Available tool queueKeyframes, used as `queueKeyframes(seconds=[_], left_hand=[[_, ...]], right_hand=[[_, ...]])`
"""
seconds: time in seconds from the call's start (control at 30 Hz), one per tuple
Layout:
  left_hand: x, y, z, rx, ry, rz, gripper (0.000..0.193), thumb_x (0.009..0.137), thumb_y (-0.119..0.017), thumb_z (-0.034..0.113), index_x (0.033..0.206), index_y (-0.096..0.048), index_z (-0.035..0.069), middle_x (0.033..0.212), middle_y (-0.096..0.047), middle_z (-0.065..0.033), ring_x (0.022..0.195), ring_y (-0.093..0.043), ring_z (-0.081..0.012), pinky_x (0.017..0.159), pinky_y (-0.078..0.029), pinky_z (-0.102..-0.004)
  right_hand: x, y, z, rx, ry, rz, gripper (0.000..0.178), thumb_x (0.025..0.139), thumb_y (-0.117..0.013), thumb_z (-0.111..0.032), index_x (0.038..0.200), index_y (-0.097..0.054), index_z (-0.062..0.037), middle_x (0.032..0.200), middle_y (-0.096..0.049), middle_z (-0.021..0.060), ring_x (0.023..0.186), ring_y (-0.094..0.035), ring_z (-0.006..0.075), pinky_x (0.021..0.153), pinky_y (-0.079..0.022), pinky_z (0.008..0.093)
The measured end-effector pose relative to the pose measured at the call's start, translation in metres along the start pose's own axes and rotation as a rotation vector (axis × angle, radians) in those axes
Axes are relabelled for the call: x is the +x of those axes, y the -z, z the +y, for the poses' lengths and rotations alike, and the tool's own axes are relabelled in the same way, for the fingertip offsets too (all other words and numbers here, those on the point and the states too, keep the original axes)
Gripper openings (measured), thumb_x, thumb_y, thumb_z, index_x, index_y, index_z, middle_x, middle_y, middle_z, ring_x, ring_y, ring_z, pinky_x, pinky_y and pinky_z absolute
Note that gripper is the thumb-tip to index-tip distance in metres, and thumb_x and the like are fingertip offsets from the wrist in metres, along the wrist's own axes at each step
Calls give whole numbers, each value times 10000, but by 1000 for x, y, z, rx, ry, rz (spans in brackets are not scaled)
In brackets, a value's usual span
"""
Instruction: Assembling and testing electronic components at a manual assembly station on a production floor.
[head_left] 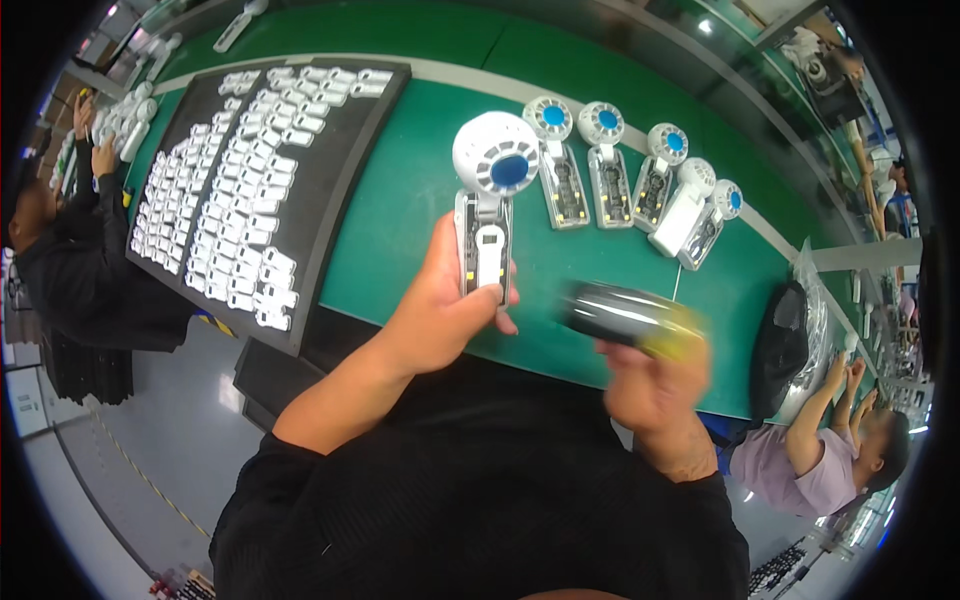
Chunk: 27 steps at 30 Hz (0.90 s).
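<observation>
My left hand is wrapped round the handle of a white handheld fan, which stands upright with its round head up and a blue centre. A small white cover piece with a dark window lies on the open handle, my thumb pressing near its lower end. To the right, my right hand grips a black and yellow powered screwdriver, smeared by motion. The tool points left toward the fan but is apart from it; its tip is too blurred to make out.
Several white fans with blue centres lie in a row at the back right. A dark tray at the left holds many small white pieces. A black bag sits at the right edge of the green table. Other people work at both sides.
</observation>
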<state>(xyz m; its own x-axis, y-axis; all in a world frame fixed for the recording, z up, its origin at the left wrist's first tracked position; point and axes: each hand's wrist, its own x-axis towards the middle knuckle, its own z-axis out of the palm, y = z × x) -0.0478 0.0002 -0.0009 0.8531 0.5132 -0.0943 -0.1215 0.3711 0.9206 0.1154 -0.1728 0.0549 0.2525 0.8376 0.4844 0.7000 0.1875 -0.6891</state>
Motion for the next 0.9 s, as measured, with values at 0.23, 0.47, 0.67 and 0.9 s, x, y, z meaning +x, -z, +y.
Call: queueKeyframes(seconds=[0.23,0.47,0.67,0.9], left_hand=[[-8,4,3,-102,57,-78,788,899,-525,-70,1561,-123,73,1229,-530,-112,986,-617,-183,752,-601,-344],[-9,14,3,-242,-10,-121,889,848,-497,-98,1593,-51,91,1215,-550,-128,992,-625,-211,816,-563,-361],[-14,13,8,-200,32,-124,874,828,-477,-101,1585,-85,91,1164,-582,-142,969,-636,-213,799,-559,-362],[-14,15,11,-352,89,-44,588,973,-518,64,1513,-286,59,1142,-600,-136,948,-656,-225,766,-578,-377]], right_hand=[[19,-16,1,-175,4,-121,364,868,-711,-59,1231,-694,-76,719,-593,102,575,-593,282,539,-485,386],[5,2,14,146,75,-184,355,882,-720,-92,1236,-700,-75,729,-608,112,569,-586,282,531,-474,388],[-12,20,-6,219,-250,11,267,1010,-647,-198,1171,-686,11,665,-537,120,571,-570,247,571,-467,380],[21,-20,14,-128,-107,-36,316,983,-638,-95,1277,-676,14,750,-631,107,628,-600,199,598,-481,337]])
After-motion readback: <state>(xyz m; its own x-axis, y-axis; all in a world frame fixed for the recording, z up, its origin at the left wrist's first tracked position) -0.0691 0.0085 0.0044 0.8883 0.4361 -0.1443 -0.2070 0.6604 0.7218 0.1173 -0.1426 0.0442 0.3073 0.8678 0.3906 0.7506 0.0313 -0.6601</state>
